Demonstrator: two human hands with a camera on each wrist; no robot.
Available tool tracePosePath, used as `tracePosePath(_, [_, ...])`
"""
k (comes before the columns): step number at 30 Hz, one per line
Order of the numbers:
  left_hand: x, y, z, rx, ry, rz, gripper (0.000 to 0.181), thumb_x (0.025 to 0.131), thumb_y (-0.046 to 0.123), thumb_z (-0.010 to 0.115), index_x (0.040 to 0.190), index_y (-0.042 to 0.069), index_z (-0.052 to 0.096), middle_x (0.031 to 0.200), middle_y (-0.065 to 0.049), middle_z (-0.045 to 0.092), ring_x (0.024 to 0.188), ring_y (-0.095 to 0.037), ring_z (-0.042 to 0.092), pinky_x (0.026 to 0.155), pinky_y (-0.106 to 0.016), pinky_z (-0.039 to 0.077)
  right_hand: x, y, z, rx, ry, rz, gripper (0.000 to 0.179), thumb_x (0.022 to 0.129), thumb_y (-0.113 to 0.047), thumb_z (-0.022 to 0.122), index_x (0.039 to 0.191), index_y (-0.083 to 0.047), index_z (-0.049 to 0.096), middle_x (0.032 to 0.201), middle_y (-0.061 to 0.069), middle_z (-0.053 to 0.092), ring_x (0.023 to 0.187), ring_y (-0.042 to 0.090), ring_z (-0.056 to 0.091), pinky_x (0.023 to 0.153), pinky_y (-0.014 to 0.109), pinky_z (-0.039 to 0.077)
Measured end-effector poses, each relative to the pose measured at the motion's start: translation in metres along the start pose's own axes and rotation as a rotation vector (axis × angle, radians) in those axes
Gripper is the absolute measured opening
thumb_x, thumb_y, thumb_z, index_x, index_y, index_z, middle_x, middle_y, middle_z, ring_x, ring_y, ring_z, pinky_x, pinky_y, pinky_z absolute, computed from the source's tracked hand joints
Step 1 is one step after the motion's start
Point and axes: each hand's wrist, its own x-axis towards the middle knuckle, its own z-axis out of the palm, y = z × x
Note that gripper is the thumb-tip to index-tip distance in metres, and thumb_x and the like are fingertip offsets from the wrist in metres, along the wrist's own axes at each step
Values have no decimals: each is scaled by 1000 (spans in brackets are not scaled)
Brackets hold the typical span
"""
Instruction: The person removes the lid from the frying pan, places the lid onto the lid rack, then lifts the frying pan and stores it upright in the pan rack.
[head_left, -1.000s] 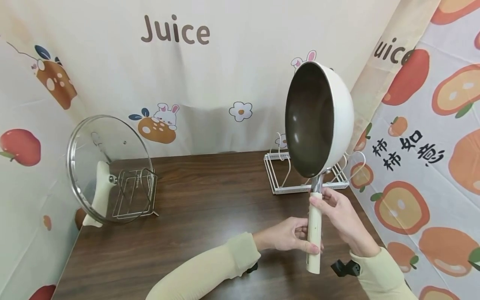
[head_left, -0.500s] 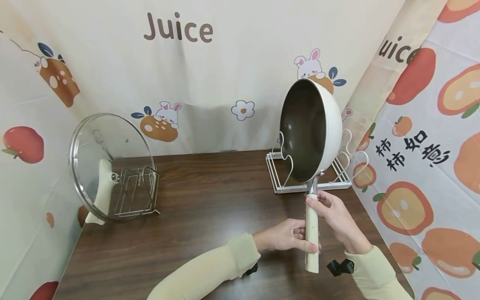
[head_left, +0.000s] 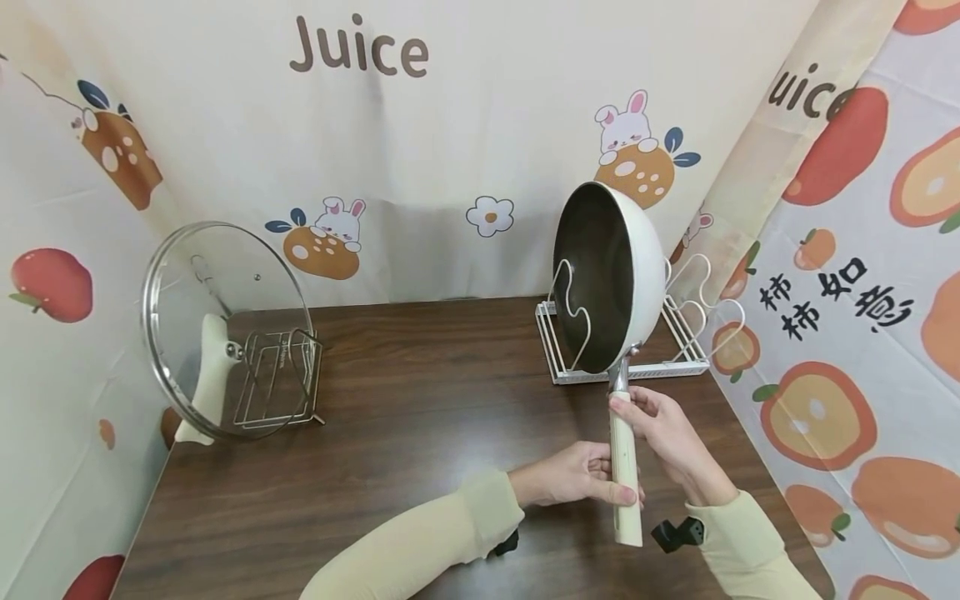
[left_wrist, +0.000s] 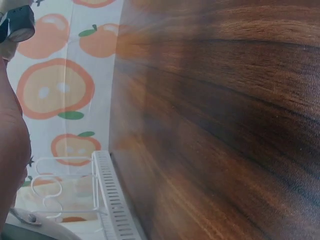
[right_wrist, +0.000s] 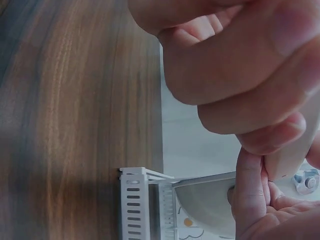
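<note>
A wok (head_left: 645, 275), white outside and dark inside, stands on edge among the wire dividers of a white rack (head_left: 667, 369). One curved wire crosses in front of its dark inside, and the lower rim overlaps the rack's front bar. Its cream handle (head_left: 624, 467) points toward me. My left hand (head_left: 570, 477) grips the handle near its free end, thumb on top. Higher up, by the metal neck, my right hand (head_left: 667, 433) pinches the same handle. The right wrist view shows curled fingers (right_wrist: 240, 75) close up, with the rack (right_wrist: 134, 200) below.
On the left, a glass lid (head_left: 153, 350) with a cream handle (head_left: 213, 371) leans upright in a metal wire stand (head_left: 281, 425). Dark wooden tabletop (head_left: 420, 400) lies between the stand and the rack. Patterned cloth (head_left: 420, 150) hangs behind and at both sides.
The wok has come down and slightly left, from above the rack to among its wires. Both hands have kept their hold on the handle. The lid has stayed in its stand.
</note>
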Motion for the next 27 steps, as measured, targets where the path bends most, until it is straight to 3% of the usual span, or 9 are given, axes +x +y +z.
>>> tracePosePath(10, [0, -4, 3, -3, 16, -23, 28, 100, -1, 61, 125, -14, 59, 123, -40, 64, 91, 5, 68, 90, -16, 55, 4, 12, 0, 9, 2, 26, 28, 104, -23, 61, 115, 2, 62, 82, -10, 62, 79, 6, 59, 73, 25, 51])
tracePosePath(22, [1, -15, 5, -127, 17, -90, 36, 101, -4, 58, 132, -20, 49, 130, -44, 57, 91, 1, 68, 90, -18, 57, 8, 21, 0, -9, -8, 54, 39, 104, -24, 61, 122, 11, 59, 83, -9, 63, 79, 6, 59, 73, 25, 51])
tracePosePath(27, [3, -17, 3, -73, 15, -105, 34, 100, -2, 61, 130, -16, 54, 128, -41, 60, 90, 3, 68, 88, -18, 57, 9, 22, -2, -33, -17, 51, 43, 103, -24, 62, 124, 14, 58, 84, -9, 65, 78, 4, 61, 74, 24, 53])
